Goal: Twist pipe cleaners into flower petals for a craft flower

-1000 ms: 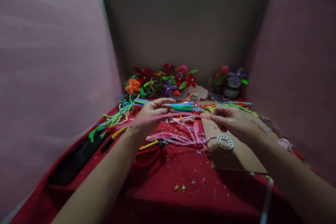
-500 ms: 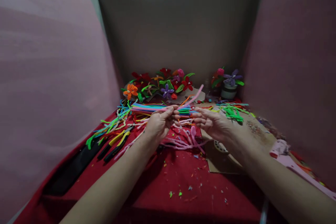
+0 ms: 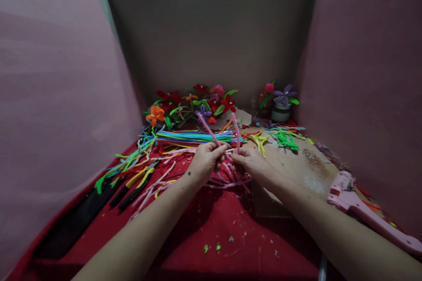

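My left hand [image 3: 211,157] is closed in a pinch on a pink pipe cleaner [image 3: 208,127], which slants up and left from the fingers. Close beside it, my right hand [image 3: 249,161] pinches a pink length [image 3: 236,129] that stands nearly upright. Whether both lengths belong to one bent pipe cleaner is hidden by the fingers. Just behind the hands lies a bundle of coloured pipe cleaners [image 3: 184,136]. Braided-looking pink strands [image 3: 222,182] rest on the red cloth below the fingers.
Pliers [image 3: 140,184] with yellow and black handles lie at left near a black flat object [image 3: 72,219]. Fuzzy flowers [image 3: 198,105] and a small pot [image 3: 281,112] stand at the back. A pink glue gun [image 3: 359,206] is at right, by cardboard [image 3: 300,171]. Scraps dot the red cloth [image 3: 184,246].
My right hand, earlier apart with loose fingers, has closed on a pink length. Both hands are lower and close together, and two pink lengths now point upward. The view has shifted slightly.
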A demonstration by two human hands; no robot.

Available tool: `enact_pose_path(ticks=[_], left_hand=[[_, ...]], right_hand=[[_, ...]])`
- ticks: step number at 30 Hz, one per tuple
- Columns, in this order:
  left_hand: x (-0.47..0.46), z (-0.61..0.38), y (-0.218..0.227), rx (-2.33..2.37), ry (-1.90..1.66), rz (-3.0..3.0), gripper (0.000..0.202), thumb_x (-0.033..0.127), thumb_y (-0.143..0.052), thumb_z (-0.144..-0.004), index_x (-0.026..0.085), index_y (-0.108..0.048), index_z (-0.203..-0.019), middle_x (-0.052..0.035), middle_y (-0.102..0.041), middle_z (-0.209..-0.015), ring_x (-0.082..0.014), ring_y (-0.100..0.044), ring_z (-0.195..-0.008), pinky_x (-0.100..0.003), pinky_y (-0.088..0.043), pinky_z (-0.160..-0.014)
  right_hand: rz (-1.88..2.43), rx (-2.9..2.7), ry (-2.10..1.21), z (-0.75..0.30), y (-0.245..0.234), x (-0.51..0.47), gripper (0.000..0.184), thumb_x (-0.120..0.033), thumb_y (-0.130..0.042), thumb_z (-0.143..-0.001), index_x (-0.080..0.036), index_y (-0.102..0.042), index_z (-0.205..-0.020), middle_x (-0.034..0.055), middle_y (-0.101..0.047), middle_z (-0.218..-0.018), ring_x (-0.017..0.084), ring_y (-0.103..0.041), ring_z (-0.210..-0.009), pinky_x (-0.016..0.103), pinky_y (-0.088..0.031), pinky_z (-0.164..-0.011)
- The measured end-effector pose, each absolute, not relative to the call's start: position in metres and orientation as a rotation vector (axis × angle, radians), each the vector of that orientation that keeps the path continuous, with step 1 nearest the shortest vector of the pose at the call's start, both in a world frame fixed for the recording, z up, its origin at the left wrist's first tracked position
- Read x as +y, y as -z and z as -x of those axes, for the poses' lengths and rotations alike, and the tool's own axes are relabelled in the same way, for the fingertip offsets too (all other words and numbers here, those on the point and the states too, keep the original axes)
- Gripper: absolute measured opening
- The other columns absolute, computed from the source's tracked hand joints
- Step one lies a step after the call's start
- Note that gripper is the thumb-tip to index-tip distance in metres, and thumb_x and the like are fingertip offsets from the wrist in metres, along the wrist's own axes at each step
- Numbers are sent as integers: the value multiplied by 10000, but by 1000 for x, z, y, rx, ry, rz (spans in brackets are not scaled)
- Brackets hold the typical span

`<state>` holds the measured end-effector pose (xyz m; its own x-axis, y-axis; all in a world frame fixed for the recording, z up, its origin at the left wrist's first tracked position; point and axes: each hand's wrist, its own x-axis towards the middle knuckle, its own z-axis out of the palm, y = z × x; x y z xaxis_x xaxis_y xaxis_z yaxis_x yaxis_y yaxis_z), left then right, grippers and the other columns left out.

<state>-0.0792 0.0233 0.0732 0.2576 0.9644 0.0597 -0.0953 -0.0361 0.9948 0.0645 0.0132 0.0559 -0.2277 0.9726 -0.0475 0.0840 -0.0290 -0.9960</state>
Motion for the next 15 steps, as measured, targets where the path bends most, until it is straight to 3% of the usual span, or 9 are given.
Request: enact_pose_path(ticks=[4, 10, 15], left_hand=[[25, 76, -76, 925, -972, -1425, 310, 316, -633, -703, 115, -624, -939, 73, -434, -452, -37, -325, -318, -159, -262, -312], [23, 74, -72, 870, -848, -1486, 258, 370, -620, -724, 112, -623, -719, 53, -446, -458, -34, -354, -315, -159, -262, -306], [19, 72, -73, 881, -827, -1426, 311, 374, -657, -699, 112, -669, -867, 48, -488, -458, -36, -375, -312, -163, -244, -306]], right_hand=[[1325, -1556, -1336, -62, -51, 13, 115, -153, -439, -721, -166, -518, -638, -49, -482, -409, 98, -465, -340, 196, -344, -362], [1255, -1694, -1296, -66, -47, 14, 145, -105, -439, -683, -160, -569, -648, -49, -496, -441, 66, -452, -341, 156, -319, -339], [1226, -1640, -1441, -66, -49, 10, 174, -64, -416, -643, -152, -566, -646, -35, -534, -444, 70, -464, -322, 152, -320, -316]])
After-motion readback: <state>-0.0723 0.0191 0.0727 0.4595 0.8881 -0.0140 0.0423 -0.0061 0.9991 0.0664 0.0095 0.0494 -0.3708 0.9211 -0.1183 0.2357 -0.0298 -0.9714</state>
